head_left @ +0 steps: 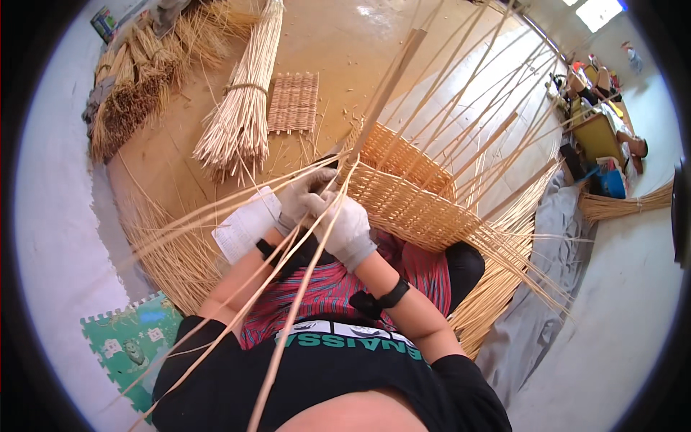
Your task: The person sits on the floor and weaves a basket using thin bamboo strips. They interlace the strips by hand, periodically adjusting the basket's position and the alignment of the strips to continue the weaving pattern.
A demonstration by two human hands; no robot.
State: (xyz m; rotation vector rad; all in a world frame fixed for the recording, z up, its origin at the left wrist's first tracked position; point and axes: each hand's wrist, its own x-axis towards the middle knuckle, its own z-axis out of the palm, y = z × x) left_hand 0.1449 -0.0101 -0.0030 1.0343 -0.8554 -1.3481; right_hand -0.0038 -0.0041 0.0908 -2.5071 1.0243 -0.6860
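Observation:
A half-woven wicker basket (410, 209) rests over my lap, with long upright rods fanning out above its rim. At its left end, my left hand (296, 196) and my right hand (344, 225) meet, both in pale work gloves. My fingers are closed around thin wicker rods (288, 253), whose long ends trail down past my chest and out to the left. The left fingers are partly covered by the right hand. A flat wooden stake (387, 93) stands up from the basket corner just beyond my hands.
Beyond the basket, a tied bundle of rods (245, 101) lies beside a square woven panel (294, 102). More bundles (137, 79) lean along the left wall. A paper sheet (248, 223) is left of my hands. Loose rods (497, 288) lie right; a green foam mat (133, 345) lies lower left.

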